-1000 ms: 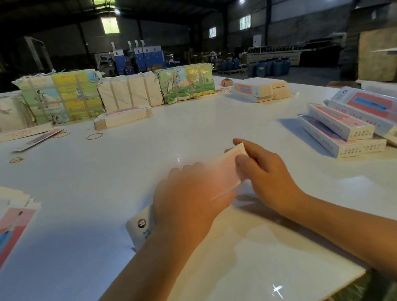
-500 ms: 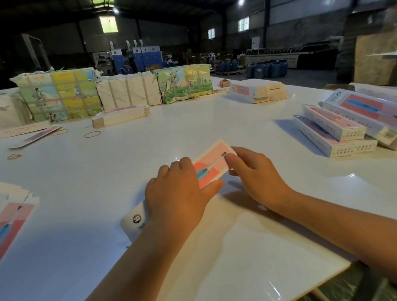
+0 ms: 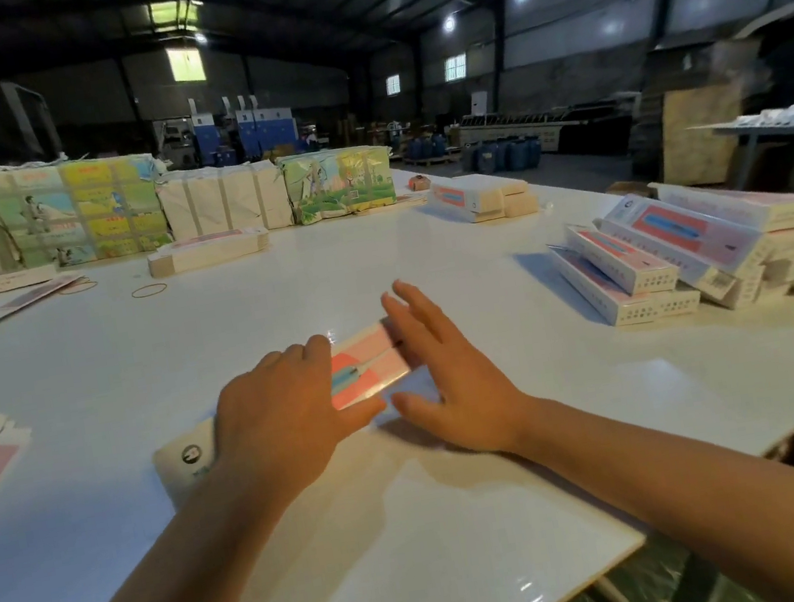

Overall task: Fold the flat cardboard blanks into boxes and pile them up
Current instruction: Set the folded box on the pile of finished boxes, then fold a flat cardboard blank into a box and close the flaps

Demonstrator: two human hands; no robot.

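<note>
Pressed flat under the left hand [image 3: 279, 423] is a pink blank [image 3: 368, 365] on the table [image 3: 425, 556]; the right hand [image 3: 455, 385] is spread, grasping nothing.
Creasing seems under way; next, the blank would need opening into a sleeve, then adding to the pile of boxes [image 3: 689, 254].

The right hand [image 3: 455, 385] has opened, apparently letting go of the blank [image 3: 368, 365].

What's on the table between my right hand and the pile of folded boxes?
Only bare white table between right hand and folded boxes, per the head view.
</note>
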